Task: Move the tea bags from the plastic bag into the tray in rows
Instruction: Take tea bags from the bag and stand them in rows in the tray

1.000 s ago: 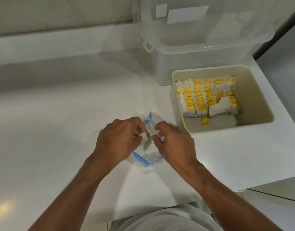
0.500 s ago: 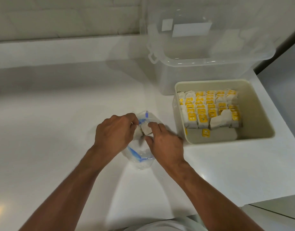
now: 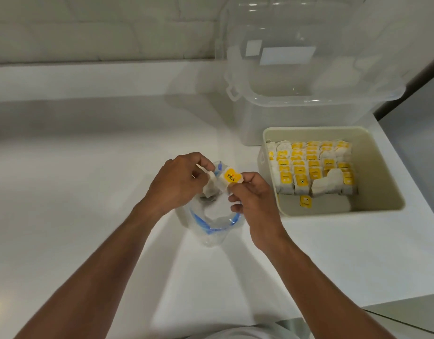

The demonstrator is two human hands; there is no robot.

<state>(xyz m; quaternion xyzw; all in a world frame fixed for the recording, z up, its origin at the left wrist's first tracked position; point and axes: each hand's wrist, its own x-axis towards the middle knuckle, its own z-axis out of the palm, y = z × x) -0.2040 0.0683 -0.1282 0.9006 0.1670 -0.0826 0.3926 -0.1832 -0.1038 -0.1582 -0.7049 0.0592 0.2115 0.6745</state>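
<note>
Tea bag (image 3: 227,179) in right grip (image 3: 254,199)

The tray (image 3: 316,129) sits on the counter (image 3: 88,192), with the storage box (image 3: 296,113) just behind it. In the tray, rows of tea bags (image 3: 311,165) pack the back-left, and 1 loose bag (image 3: 305,201) lies flat in front of them. Left of the tray is the plastic bag (image 3: 211,223). Above it the left hand (image 3: 179,182) and right hand (image 3: 252,196) meet and pinch a held tea bag (image 3: 229,178); the right hand is nearer the tray.

Tea bags (image 3: 301,183) white, yellow-tagged; tray (image 3: 378,172) cream; plastic bag (image 3: 211,237) clear, blue strip, perhaps zip seal.
</note>
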